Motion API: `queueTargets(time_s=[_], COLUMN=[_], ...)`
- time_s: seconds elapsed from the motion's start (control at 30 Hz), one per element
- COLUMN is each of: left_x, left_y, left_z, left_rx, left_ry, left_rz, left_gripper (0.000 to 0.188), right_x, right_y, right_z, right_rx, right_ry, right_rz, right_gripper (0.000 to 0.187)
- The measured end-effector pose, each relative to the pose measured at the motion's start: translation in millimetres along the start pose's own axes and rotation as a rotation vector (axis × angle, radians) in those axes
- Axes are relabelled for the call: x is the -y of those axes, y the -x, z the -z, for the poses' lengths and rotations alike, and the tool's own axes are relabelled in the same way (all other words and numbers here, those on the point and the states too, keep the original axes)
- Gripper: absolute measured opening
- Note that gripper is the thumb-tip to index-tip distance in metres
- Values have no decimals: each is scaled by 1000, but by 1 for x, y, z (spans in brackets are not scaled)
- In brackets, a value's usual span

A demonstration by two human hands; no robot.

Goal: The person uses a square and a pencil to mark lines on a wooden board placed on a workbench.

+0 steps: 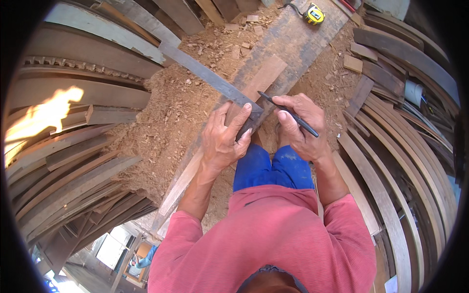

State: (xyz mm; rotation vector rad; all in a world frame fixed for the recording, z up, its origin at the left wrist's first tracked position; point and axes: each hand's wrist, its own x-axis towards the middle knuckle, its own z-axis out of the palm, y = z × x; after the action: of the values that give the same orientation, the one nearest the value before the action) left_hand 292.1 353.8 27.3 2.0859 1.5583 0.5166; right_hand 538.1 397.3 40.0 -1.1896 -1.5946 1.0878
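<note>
My left hand (221, 134) is closed on a try square (205, 73), its thumb and fingers pressing the dark stock end. The long grey metal blade lies across a reddish-brown piece of wood (266, 75) and points to the far left. That wood rests on a worn plank bench (305, 46) running from near left to far right. Between the thumb and fingers of my right hand (304, 124) is a black pen (304, 126). Its tip is close to the square's blade and the wood; whether it touches I cannot tell.
A yellow and black tape measure (313, 14) lies at the bench's far end. Sawdust and offcuts (163, 132) cover the ground. Stacked boards stand along the left (88, 88) and right (391, 161). Another person's blue sleeve (146, 257) shows at the lower left.
</note>
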Motion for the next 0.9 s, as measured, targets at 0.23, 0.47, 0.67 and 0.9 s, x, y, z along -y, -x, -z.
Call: queueTargets(time_s=[0.23, 0.47, 0.67, 0.9], left_x=[-2, -1, -5, -2], left_y=[-3, 0, -3, 0], left_z=[2, 4, 5, 0], left_rx=[16, 11, 18, -16], left_ry=[7, 4, 10, 28], left_rz=[5, 11, 4, 20], left_gripper=[75, 74, 75, 74], right_x=[-3, 25, 18, 19], right_y=[-18, -24, -25, -24], right_z=[-17, 7, -4, 2], right_rx=[40, 241, 104, 209], right_ry=[19, 197, 115, 220], right_rz=[51, 32, 6, 55], right_gripper=[22, 13, 14, 15])
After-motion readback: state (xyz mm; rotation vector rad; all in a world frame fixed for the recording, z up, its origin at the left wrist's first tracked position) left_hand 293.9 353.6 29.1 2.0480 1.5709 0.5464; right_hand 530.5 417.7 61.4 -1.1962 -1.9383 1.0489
